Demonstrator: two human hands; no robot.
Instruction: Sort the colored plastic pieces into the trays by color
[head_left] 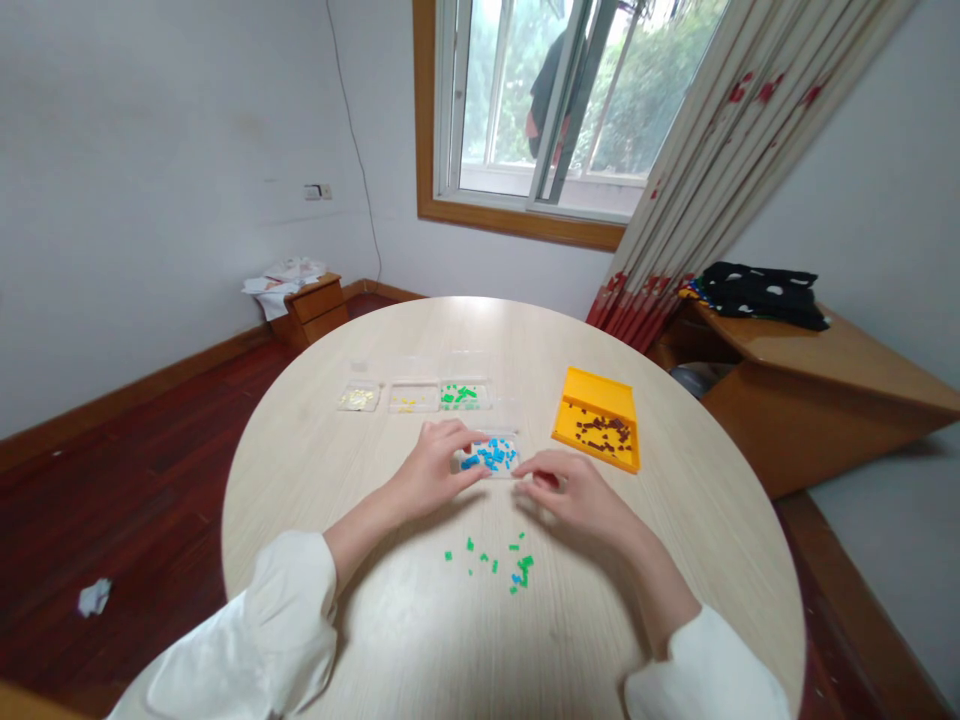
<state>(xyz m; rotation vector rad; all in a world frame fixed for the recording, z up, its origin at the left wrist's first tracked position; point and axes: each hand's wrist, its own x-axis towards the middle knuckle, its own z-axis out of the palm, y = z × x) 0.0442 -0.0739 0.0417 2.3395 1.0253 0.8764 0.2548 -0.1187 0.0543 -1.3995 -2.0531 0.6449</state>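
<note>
In the middle of the table, a small clear plastic box [513, 452] holds several blue building bricks [496, 455]. My left hand [433, 462] grips its left end, fingers along the back and thumb at the front edge. By the box's front right corner is my right hand [574, 488], its fingers curled and index and thumb tips close together. Whether anything small is between those tips is hard to make out. Loose green bricks [527, 565] lie scattered on the tabletop nearer to me, with a blue brick [517, 579] among them.
Behind my left hand stand clear boxes with green pieces [459, 394], a few yellow pieces [407, 405] and pale pieces [360, 400]. An opened yellow case [634, 440] with dark brown pieces lies to the right. The round table [300, 460] has a curved edge.
</note>
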